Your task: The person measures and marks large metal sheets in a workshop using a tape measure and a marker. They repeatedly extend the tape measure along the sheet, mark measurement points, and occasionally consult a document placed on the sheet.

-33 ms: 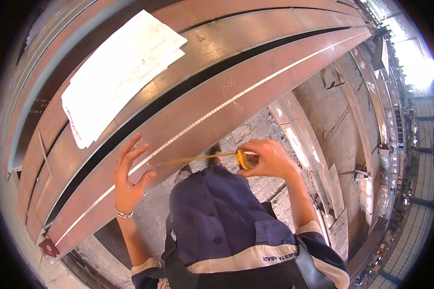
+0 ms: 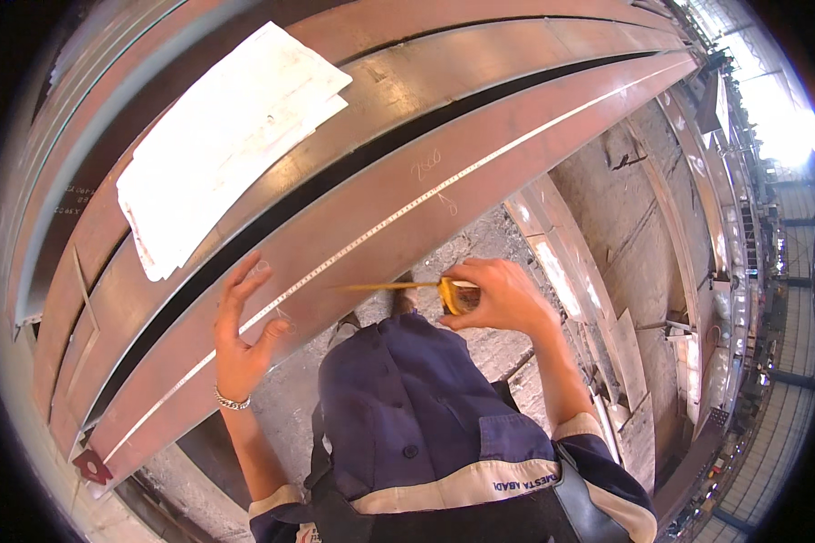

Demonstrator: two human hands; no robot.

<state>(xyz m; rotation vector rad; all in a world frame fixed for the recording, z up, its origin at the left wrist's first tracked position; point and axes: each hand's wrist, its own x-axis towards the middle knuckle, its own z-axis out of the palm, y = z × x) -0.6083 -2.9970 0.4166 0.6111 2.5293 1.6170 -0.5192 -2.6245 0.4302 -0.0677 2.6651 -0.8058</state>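
My right hand (image 2: 505, 300) grips a yellow tape measure (image 2: 450, 297) in front of my body. A short length of yellow blade (image 2: 385, 287) sticks out of it to the left, its free end blurred. My left hand (image 2: 242, 339) hovers over the red-brown steel beam (image 2: 380, 258) with fingers spread and nothing in them. Along the beam runs a long white graduated strip (image 2: 371, 227), passing behind my left hand. Chalk marks (image 2: 426, 165) show on the steel on both sides of the strip.
White paper sheets (image 2: 217, 154) lie across the steel beams beyond a dark gap. A small red plate with a hole (image 2: 91, 466) sits at the beam's near left end. Flat steel pieces (image 2: 557, 244) rest to the right, beside concrete floor (image 2: 466, 240).
The blade showing from the tape measure has become shorter, its free end drawing right toward the case. My right hand has shifted slightly left; my left hand stays spread.
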